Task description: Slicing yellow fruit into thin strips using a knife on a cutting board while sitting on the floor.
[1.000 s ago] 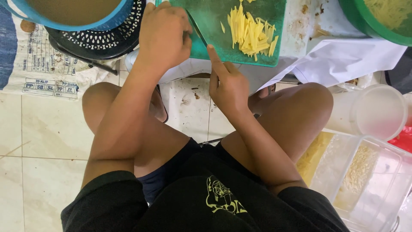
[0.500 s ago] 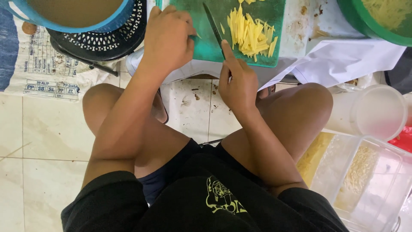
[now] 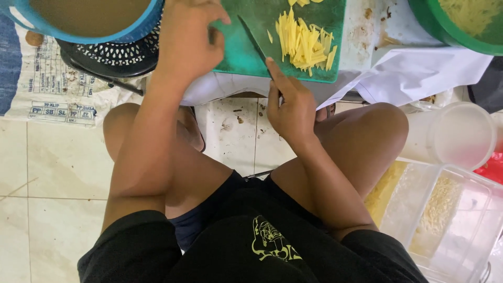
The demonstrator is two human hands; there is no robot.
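Right hand (image 3: 291,107) closed round knife (image 3: 255,43) handle, forefinger along the spine; blade lies across green board (image 3: 246,52), top centre. Left hand (image 3: 186,39) curled on board's left edge. Yellow strips (image 3: 304,44) right of blade. Blue bowl (image 3: 94,21) upper left, green bowl (image 3: 461,26) upper right.

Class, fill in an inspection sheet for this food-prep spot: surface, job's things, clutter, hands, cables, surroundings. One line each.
Surface: green cutting board on a white cloth, low over a tiled floor.
Job's things: knife with its blade flat on the board; pile of yellow strips right of it.
Clutter: blue bowl, black perforated basket, green bowl, clear divided container with shreds, white tub.
Hands: left hand rests on the board's left edge; right hand grips the knife handle.
Cables: nothing seen.
Surroundings: printed sack on the floor; crumbs between the knees.
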